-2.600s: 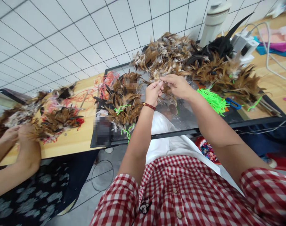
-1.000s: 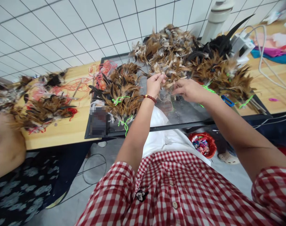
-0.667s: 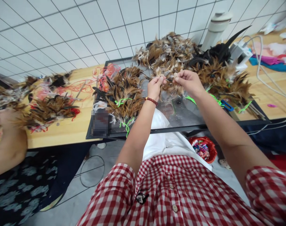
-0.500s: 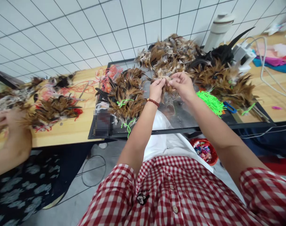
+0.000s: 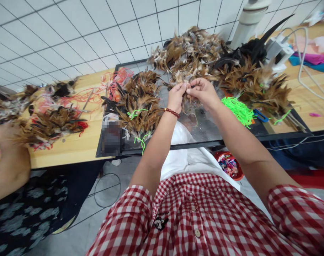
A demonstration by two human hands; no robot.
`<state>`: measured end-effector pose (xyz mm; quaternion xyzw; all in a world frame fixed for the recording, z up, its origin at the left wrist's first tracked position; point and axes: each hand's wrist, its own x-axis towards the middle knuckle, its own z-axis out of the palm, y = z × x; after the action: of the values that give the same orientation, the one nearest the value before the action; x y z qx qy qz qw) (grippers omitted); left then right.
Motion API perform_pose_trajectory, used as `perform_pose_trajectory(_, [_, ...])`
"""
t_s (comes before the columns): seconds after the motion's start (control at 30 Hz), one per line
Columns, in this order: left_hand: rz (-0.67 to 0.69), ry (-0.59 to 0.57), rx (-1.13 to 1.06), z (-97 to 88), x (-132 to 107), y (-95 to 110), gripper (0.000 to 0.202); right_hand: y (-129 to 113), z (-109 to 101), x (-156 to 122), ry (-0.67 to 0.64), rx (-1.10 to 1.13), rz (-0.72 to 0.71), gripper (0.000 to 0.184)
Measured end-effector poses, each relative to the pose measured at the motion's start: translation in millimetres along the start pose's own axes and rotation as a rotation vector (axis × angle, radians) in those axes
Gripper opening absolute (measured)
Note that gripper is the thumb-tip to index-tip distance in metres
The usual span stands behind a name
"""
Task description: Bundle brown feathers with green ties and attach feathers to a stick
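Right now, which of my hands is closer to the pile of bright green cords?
Right. Your right hand is just left of the green cords; your left hand is farther left, past the other one.

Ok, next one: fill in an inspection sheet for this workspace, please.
Surface: black-framed panel on a wooden table.
Materials: brown feather bunches at the panel's left, feather heap at its back, green strings at right.
Clutter: tangled pinkish-red strings, blue object, black feathers.
Grips: left grip and right grip pinched, fingertips close together; anything held is too small to tell.
Cables: white cables looping at right.
Surroundings: tiled wall, red bin below, co-worker's hand at left.
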<state>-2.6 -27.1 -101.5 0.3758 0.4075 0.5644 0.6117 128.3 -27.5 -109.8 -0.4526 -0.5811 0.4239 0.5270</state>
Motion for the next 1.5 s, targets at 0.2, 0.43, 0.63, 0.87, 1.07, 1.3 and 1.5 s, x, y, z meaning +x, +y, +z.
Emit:
perform_pose_trajectory(0.2, [0.065,-0.044,0.203,0.1,-2.9,1.5,0.031,-20.6,-10.9,-1.4,0.026,-0.182,-0.146,0.05])
perform_pose_trajectory(0.43, [0.136,-0.183,0.318,1.5,-7.2,-2.5,0.041,-21.7,-17.0,-3.9,0.004,-0.254,-0.172,0.048])
perform_pose_trajectory(0.63, [0.125,-0.128,0.33,4.3,-5.9,-3.7,0.037,-3.5,-16.1,7.7,0.125,-0.473,-0.273,0.053])
perform_pose_trajectory(0.87, [0.182,0.126,0.19,-8.1,8.1,8.0,0.026,-9.2,-66.7,-5.3,0.172,-0.682,-0.264,0.04])
perform_pose_trajectory(1.07, [0.221,0.23,0.179,-20.0,14.3,12.3,0.032,12.2,-65.9,-17.3,0.073,-0.929,-0.131,0.036])
perform_pose_trajectory(1.3, [0.189,0.213,0.195,-22.0,19.2,2.9,0.034,0.5,-43.6,-13.0,-0.073,-0.713,0.018,0.026])
perform_pose_trajectory(1.5, [0.127,0.099,0.199,-13.9,10.1,1.4,0.028,-13.3,-36.5,-17.4,0.014,-0.404,0.013,0.037])
